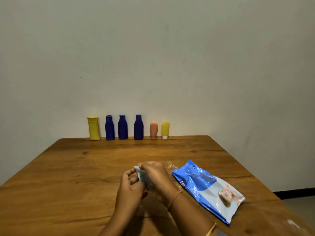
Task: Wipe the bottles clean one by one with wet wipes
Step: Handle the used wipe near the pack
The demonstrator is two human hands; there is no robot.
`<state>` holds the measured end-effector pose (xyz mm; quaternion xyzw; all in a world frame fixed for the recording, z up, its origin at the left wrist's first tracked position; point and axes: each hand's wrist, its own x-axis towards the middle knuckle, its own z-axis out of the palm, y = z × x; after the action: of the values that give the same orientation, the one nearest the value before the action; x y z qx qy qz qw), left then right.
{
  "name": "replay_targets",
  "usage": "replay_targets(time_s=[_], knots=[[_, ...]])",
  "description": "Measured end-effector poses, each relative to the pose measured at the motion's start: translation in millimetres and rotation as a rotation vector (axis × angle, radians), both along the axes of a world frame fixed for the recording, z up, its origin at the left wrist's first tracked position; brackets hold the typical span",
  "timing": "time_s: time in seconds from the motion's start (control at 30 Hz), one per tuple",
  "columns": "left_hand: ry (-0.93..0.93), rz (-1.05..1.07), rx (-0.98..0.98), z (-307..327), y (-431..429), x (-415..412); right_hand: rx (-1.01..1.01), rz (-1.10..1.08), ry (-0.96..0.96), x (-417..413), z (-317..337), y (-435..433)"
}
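1. Near the front of the tabletop (85,167), the left grip (130,184) and right grip (154,173) share one wipe (142,178). The left pinches its lower part and the right curls over its top edge.
2. The step looks like opening out the bunched wipe; no bottle is in hand yet.
3. Pull the edges apart gently and spread it into a broad pad, so more of the wet face meets each bottle.
4. The pack (204,186) lies just right of the hands. I cannot tell whether its flap is shut; sealing it would keep the rest damp.
5. Six bottles stand upright along the far edge, well apart from the hands: a yellow bottle (94,128), three blue bottles (122,127), a pink tube (154,127) and a yellow tube (165,127).
6. Start at one end and lift each bottle clear, since the tubes look easy to topple.
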<state>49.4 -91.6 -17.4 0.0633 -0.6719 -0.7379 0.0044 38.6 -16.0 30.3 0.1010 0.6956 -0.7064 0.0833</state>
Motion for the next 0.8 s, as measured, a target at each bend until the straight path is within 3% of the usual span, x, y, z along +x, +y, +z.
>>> replay_targets(time_s=[0.23,0.33,0.47,0.8], knots=[[-0.036,0.046,-0.04,-4.3,6.7,-7.7,-0.01,-0.016,0.09,-9.8,-16.2,8.7],[-0.022,0.073,-0.059,3.3,16.1,-24.4,0.053,-0.026,0.08,-33.5,-22.1,17.4],[0.017,0.082,-0.037,18.1,23.5,-50.4,-0.024,-0.03,0.01,-72.1,-21.1,26.9],[-0.036,0.065,-0.029,82.7,5.6,-123.2,-0.054,-0.064,-0.056,-150.0,49.7,15.5]])
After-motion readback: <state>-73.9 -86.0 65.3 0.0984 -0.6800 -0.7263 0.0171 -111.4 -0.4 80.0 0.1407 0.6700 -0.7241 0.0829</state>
